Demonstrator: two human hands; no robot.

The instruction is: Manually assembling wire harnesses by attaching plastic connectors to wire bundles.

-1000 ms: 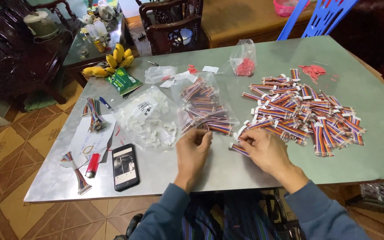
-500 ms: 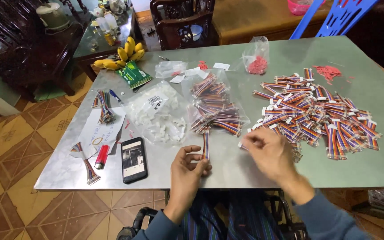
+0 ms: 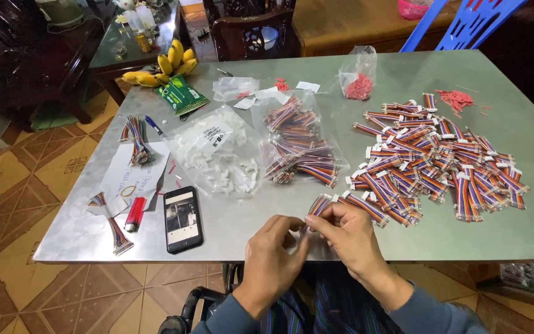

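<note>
My left hand (image 3: 273, 253) and my right hand (image 3: 347, 232) meet at the table's near edge, fingertips pinched together on one short multicoloured ribbon cable (image 3: 318, 205). The cable's far end sticks up and away from my fingers. A big heap of the same cables with white connectors (image 3: 431, 164) lies to the right of my hands. A clear bag of cables (image 3: 298, 145) and a clear bag of white connectors (image 3: 220, 162) lie beyond my hands.
A black phone (image 3: 183, 218), a red lighter (image 3: 135, 214), paper and loose cable bundles (image 3: 136, 139) lie at the left on the grey metal table (image 3: 514, 80). Small bags of red parts (image 3: 358, 86), a green packet and bananas (image 3: 162, 65) sit at the back. Chairs stand behind.
My hands have come together at the near edge. The cable that my left hand held upright is now pinched between both hands.
</note>
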